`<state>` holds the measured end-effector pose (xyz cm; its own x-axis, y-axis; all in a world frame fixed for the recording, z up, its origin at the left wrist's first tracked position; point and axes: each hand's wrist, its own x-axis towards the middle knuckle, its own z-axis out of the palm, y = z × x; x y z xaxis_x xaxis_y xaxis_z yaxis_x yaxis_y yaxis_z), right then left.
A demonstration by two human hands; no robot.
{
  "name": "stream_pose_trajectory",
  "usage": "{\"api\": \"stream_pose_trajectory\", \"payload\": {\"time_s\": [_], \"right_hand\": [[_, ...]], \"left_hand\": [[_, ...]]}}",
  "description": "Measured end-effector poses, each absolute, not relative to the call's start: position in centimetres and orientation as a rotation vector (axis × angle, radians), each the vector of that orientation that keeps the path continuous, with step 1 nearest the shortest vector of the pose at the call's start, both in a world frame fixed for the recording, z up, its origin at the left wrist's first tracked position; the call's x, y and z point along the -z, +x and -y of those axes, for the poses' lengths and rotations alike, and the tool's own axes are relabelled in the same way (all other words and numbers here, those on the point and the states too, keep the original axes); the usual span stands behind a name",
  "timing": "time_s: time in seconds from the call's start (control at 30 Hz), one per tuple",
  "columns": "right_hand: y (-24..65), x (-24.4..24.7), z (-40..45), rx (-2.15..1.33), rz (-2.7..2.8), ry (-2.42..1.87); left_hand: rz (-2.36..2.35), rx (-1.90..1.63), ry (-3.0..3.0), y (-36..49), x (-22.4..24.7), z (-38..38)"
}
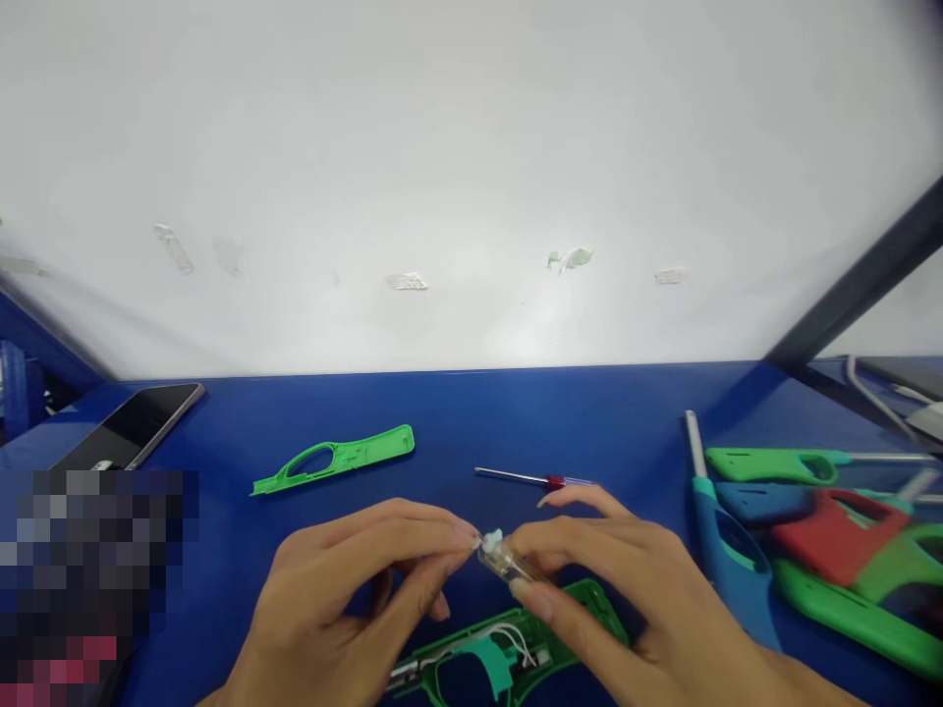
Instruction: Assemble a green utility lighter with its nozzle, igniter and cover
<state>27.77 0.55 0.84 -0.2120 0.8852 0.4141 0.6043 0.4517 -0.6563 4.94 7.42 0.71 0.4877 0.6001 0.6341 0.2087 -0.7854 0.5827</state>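
Note:
My right hand (611,579) grips a small clear part (505,562) with a pale blue-white tip, between thumb and fingers. The fingertips of my left hand (375,579) are pinched together at that tip; what they hold there is too small to name. Below both hands lies an opened green lighter body (589,614) with a teal trigger (497,663), white wires and a metal tube, partly hidden by my hands. A loose green shell half (368,450) rests on the blue table behind my left hand. Just beyond my right fingers is a screwdriver (520,476) with a red and clear handle.
Several long lighters in blue (729,550), green (861,619) and red (832,535) are piled at the right. A phone (139,422) lies at the back left of the blue table (442,422). A white wall (471,177) rises behind. The lower left is pixelated.

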Motion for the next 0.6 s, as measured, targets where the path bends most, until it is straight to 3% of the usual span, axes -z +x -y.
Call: {"api": "stream_pose_trajectory", "payload": {"time_s": [0.6], "right_hand": [[27.6,-1.38,-0.11,-0.538,1.988,-1.27]], "left_hand": [[-0.763,-1.139,2.411,4.69,-0.8,-7.3]]}}
